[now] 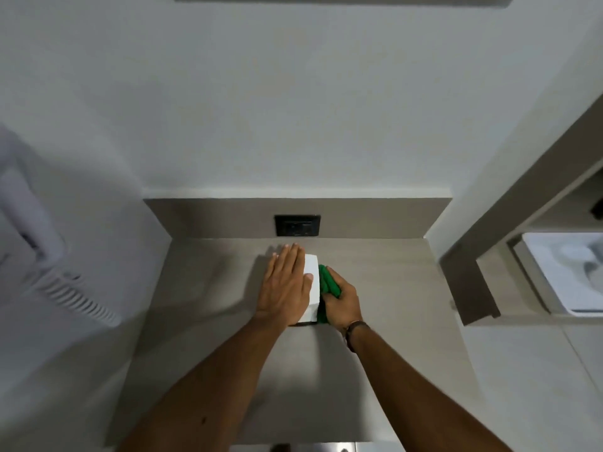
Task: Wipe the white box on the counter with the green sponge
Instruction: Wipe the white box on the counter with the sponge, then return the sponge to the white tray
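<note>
A white box (312, 288) stands on the grey-brown counter (385, 321), near its back middle. My left hand (285, 285) lies flat on top of the box with fingers stretched out, covering most of its top. My right hand (342, 300) grips a green sponge (328, 282) and presses it against the box's right side. Part of the sponge also shows low beside the box, near the counter.
A black wall socket (297, 225) sits in the backsplash just behind the box. A white appliance with vents (65, 288) stands at the left. At the right are a grey shelf frame (470, 278) and a white sink (567, 275).
</note>
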